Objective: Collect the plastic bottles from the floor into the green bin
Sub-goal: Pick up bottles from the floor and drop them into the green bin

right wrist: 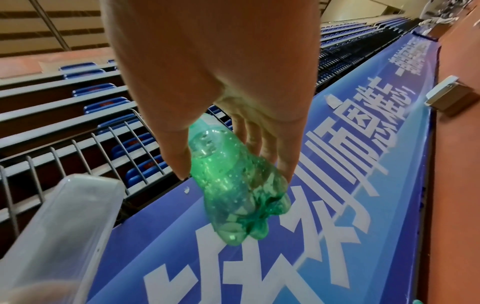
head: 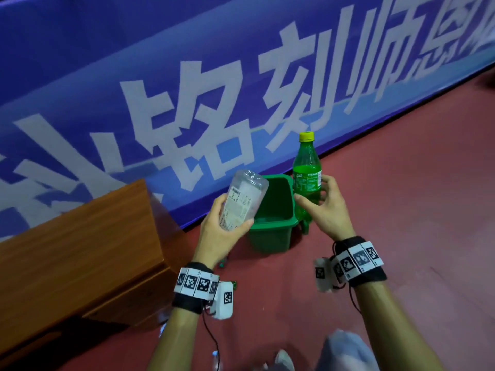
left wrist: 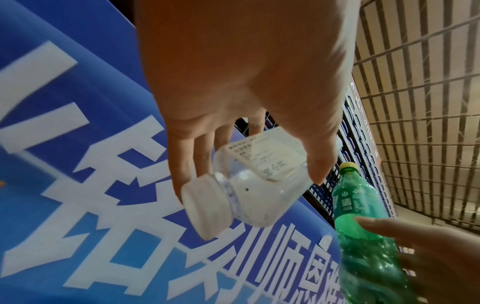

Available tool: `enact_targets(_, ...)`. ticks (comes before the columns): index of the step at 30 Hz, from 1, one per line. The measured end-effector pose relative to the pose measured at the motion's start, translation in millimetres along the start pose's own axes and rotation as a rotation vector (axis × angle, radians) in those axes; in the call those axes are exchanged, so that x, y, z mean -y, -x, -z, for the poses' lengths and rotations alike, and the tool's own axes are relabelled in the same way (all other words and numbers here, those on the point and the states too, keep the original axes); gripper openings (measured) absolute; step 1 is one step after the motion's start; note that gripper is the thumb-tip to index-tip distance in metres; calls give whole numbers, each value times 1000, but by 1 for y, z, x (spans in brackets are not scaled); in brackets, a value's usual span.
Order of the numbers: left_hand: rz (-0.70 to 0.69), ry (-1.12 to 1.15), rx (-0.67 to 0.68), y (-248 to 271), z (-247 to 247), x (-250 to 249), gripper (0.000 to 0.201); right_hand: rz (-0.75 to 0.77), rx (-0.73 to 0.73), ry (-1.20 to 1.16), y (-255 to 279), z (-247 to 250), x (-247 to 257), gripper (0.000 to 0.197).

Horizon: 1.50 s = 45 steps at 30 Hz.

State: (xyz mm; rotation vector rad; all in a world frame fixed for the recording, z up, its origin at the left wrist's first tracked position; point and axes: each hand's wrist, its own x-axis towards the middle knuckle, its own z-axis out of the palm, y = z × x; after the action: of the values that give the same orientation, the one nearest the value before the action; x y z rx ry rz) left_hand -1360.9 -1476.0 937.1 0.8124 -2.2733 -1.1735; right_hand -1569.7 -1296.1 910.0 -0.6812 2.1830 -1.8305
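Currently my left hand grips the clear bottle, tilted base-first over the bin's near-left rim, while my right hand holds the green bottle upright just right of it.

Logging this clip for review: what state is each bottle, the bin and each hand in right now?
Clear plastic bottle with white cap: capped, held tilted, base up, over the bin.
Green plastic bottle with yellow cap: capped, held upright beside the bin.
Green plastic bin: standing on the floor, open, no bottle visible inside.
Left hand: grips the clear bottle.
Right hand: holds the green bottle.
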Motion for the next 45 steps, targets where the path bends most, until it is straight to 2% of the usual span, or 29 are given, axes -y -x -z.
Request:
enact_targets(3, 3, 10, 55, -55, 2, 5, 71, -49, -44, 17, -47, -14, 4, 63)
enact_targets(8, -4, -17, 55, -138, -3, 29, 75, -55, -55, 4, -129, -49, -1, 60)
enact_targets(11, 12, -76, 48, -190, -10, 50, 79, -58, -7, 11, -184, -73, -16, 60)
enact_targets(13, 33, -118, 25, -225, -15, 65, 81, -78, 86, 57, -233, -90, -30, 63)
enact_targets(15, 94, -134, -5, -257, -16, 79, 85, -104, 187, 97, -282, -108, -41, 65)
enact_targets(19, 322, -238, -27, -331, -7, 105, 102, -148, 358, 175, -385, -158, -66, 61)
enact_targets(24, 487, -391, 110, -409, -4, 149, 76, -211, 497, 264, -453, -219, -116, 54)
enact_targets(27, 565, -447, 305, -453, -28, 191, 74, -284, 520, 293, -465, -251, -180, 55)
enact_targets(30, 615, -433, 457, -483, -85, 251, 78, -424, 568, 408, -459, -269, -255, 65)
enact_targets(36, 684, -596, 704, -489, -210, 374, 71, -795, 783, 715, -419, -269, -401, 76)
enact_targets(39, 642, -703, 779, -488, -254, 417, 66, -834, 872, 859, -402, -253, -449, 77)
enact_targets(45, 474, -723, 867, -485, -301, 455, 53, -802, 868, 961, -400, -245, -499, 76)
